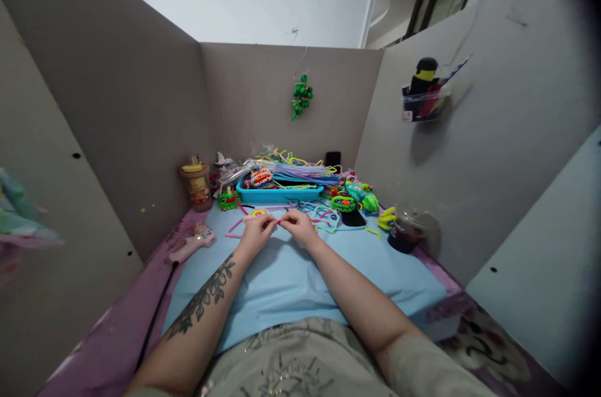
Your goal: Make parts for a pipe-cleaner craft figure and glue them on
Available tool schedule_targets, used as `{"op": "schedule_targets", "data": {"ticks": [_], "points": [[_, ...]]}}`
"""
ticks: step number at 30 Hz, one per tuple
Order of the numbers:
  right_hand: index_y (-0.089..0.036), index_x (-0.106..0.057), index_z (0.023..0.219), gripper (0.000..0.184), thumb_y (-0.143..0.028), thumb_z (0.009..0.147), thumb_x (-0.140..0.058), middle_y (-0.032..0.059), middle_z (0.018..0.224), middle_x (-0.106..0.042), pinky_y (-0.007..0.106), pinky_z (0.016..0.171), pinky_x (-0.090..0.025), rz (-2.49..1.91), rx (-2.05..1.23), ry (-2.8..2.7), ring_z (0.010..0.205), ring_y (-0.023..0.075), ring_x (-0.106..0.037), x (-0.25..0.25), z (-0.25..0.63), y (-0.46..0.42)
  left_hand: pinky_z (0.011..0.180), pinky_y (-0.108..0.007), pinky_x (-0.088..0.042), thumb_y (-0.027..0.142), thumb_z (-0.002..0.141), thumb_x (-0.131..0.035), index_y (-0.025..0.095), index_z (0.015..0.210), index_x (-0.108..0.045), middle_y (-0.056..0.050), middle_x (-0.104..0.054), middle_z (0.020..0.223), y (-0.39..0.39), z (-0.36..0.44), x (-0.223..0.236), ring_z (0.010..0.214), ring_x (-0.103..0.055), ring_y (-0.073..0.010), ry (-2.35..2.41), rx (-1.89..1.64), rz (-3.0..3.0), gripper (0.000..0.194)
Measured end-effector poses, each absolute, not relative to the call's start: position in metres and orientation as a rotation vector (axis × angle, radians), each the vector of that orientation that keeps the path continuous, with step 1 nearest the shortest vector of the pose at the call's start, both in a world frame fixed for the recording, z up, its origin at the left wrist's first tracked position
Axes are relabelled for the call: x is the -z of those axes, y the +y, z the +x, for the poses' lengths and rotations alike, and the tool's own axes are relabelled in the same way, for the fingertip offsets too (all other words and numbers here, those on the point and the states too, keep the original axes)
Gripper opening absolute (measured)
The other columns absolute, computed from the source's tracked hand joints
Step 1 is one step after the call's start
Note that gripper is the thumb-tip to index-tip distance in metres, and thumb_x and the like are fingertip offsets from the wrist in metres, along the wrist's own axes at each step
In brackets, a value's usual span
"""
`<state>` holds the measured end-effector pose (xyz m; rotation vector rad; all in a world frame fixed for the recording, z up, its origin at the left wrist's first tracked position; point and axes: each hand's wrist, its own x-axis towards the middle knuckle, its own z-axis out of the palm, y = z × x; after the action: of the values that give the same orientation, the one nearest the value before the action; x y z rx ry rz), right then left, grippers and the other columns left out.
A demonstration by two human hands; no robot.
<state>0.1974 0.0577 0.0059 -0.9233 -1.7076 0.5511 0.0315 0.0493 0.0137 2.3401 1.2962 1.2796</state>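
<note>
My left hand (256, 231) and my right hand (298, 226) meet over the light blue mat (291, 278), fingers pinched together on a pink pipe cleaner (278, 221) stretched between them. More pink pipe cleaners (233, 227) lie on the mat just left of my left hand. A small yellow and pink curled piece (258, 213) sits right behind my left hand. A tattoo runs along my left forearm.
A blue tray (277, 192) piled with pipe cleaners stands behind my hands. A pink glue gun (193, 242) lies at left, a yellow-lidded jar (197, 183) behind it. A dark jar (404, 235) is at right. Cardboard walls (117, 109) enclose the desk; a green ornament (301, 96) hangs at the back.
</note>
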Motion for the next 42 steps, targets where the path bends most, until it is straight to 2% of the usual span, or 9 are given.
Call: {"op": "schedule_targets", "data": {"ticks": [5,14,19,22,29,35,42], "points": [[-0.017,-0.063,0.061,0.013,-0.028,0.067,-0.063,-0.0001,0.060,-0.058,0.025,0.059,-0.038,-0.947,-0.714,-1.519,0.061,0.0137,-0.051,-0.008,0.196,0.058,0.056,-0.022,-0.039,0.032,0.081,-0.054,0.016,0.071,-0.067,0.000,-0.060,0.051,0.047,0.032,-0.017,0.052,-0.054,-0.0115,1.248,-1.262,2.228,0.023],[-0.017,-0.064,0.062,0.013,-0.029,0.059,-0.066,-0.0013,0.055,-0.057,0.025,0.055,-0.037,-0.914,-0.997,-1.275,0.055,0.0123,-0.048,-0.010,0.188,0.056,0.044,-0.020,-0.044,0.035,0.075,-0.058,0.014,0.073,-0.064,-0.001,-0.062,0.055,0.042,0.043,-0.017,0.052,-0.064,-0.0146,1.128,-1.239,1.811,0.022],[-0.017,-0.064,0.060,0.012,-0.028,0.059,-0.066,-0.0008,0.058,-0.058,0.025,0.057,-0.038,-0.900,-0.982,-1.324,0.056,0.0123,-0.048,-0.010,0.187,0.056,0.044,-0.020,-0.046,0.036,0.075,-0.058,0.014,0.075,-0.061,-0.002,-0.064,0.062,0.041,0.043,-0.017,0.050,-0.063,-0.0128,1.059,-1.329,1.834,0.023],[-0.017,-0.062,0.059,0.013,-0.029,0.058,-0.066,-0.0011,0.056,-0.058,0.025,0.056,-0.037,-0.904,-0.994,-1.332,0.056,0.0118,-0.048,-0.010,0.186,0.056,0.043,-0.019,-0.044,0.035,0.078,-0.056,0.014,0.071,-0.061,-0.001,-0.061,0.058,0.040,0.042,-0.018,0.048,-0.062,-0.0120,1.083,-1.335,1.896,0.023],[-0.017,-0.060,0.059,0.018,-0.033,0.056,-0.069,-0.0039,0.050,-0.051,0.022,0.046,-0.027,-0.940,-1.106,-1.271,0.046,0.0080,-0.037,-0.005,0.184,0.056,0.043,-0.019,-0.042,0.033,0.079,-0.054,0.015,0.072,-0.062,0.001,-0.058,0.052,0.042,0.039,-0.015,0.045,-0.059,-0.0111,1.106,-1.352,1.922,0.021],[-0.016,-0.061,0.059,0.021,-0.034,0.056,-0.071,-0.0056,0.046,-0.047,0.021,0.043,-0.023,-0.909,-1.174,-1.296,0.043,0.0064,-0.033,-0.005,0.186,0.057,0.045,-0.018,-0.039,0.031,0.078,-0.054,0.016,0.062,-0.058,0.003,-0.054,0.047,0.039,0.040,-0.020,0.044,-0.053,-0.0085,1.113,-1.367,1.993,0.022],[-0.017,-0.058,0.059,0.024,-0.036,0.053,-0.072,-0.0064,0.046,-0.045,0.021,0.040,-0.018,-0.935,-1.240,-1.156,0.041,0.0051,-0.030,-0.007,0.184,0.055,0.050,-0.022,-0.045,0.036,0.076,-0.059,0.014,0.075,-0.061,-0.001,-0.061,0.056,0.044,0.039,-0.013,0.051,-0.060,-0.0131,1.099,-1.299,1.828,0.022]]}}
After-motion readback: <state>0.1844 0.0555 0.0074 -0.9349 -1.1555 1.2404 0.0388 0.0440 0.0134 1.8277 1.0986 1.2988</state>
